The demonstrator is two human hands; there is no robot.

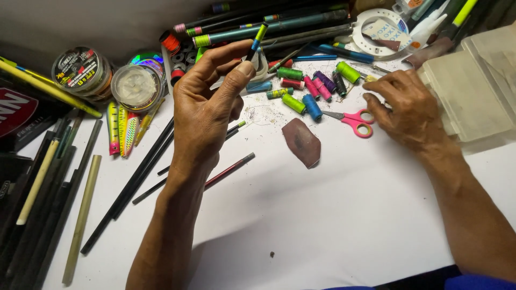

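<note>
Counter (333, 225): white surface, bare across the lower centre of the frame, cluttered toward the top.

Dark rods (134, 180): several thin black and red shafts laid slantwise at lower left; a pale bamboo-coloured stick (80, 220) is set beside them.

Left hand (207, 107): raised at centre left, fingers curled, thumb and forefinger pinched shut on a slim black rod tip (258, 40) banded in blue and yellow-green, which is held upright above the counter at upper centre.

Brown leather scrap (302, 142): flat at centre, between the two hands, touched by neither.

Right hand (406, 107): rested at centre right, fingers loosely bent, nothing clearly gripped; its fingertips are placed just beside the pink-handled scissors (356, 121).

Thread spools (306, 88): green, blue, pink and purple, scattered above the scissors.

Fishing lures (122, 131): bright, iridescent, grouped at left.

Line spools (107, 78): two round reels at upper left.

Plastic box (473, 91): pale, translucent, at upper right, just beside the right hand.

Long rod blanks (269, 27): teal and black, stacked along the top edge.
</note>
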